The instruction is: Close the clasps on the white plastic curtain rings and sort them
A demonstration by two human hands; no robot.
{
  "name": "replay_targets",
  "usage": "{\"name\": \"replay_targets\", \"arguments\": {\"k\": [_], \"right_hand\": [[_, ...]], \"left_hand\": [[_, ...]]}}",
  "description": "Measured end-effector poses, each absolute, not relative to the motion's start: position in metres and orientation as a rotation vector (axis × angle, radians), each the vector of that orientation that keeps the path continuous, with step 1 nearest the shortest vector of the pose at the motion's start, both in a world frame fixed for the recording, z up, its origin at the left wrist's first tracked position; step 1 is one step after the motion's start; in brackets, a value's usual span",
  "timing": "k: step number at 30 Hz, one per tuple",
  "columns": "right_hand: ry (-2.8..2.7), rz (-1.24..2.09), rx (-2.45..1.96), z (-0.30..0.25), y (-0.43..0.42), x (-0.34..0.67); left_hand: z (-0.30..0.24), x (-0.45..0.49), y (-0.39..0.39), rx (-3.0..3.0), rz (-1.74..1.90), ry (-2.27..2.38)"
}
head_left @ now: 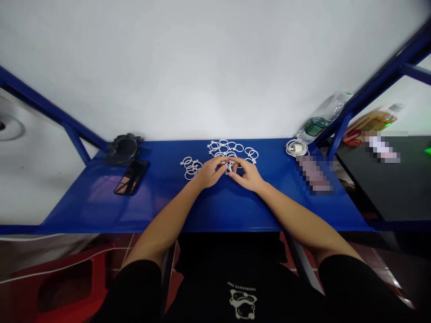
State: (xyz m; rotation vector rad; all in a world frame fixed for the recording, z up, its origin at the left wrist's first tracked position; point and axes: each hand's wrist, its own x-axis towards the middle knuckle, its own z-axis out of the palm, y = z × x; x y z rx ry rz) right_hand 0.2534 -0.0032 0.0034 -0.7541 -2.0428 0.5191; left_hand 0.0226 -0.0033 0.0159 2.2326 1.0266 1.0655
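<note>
My left hand point(213, 172) and my right hand point(248, 174) meet over the middle of the blue table point(161, 193). Between their fingertips is a white plastic ring point(230, 167), pinched from both sides and partly covered by the fingers. Several more thin white rings point(235, 146) with small tabs lie loose just beyond the hands. Another cluster of such rings point(191, 169) rests to the left, close beside my left hand.
A black phone point(131, 177) and a dark plastic bag point(124, 149) lie at the left. On the right are a coiled white cable point(296, 148), a blurred-out flat object point(314, 175) and a clear bottle point(321, 120). Blue frame bars point(340, 132) flank the table; a wall stands behind.
</note>
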Motion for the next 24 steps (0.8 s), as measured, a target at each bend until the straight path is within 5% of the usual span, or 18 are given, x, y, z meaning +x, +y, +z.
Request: {"name": "replay_targets", "arguments": {"k": [24], "right_hand": [[-2.079, 0.609, -0.795, 0.0124, -0.0100, 0.2502]], "left_hand": [[0.0189, 0.0249, 0.0001, 2.359, 1.216, 0.963]]}}
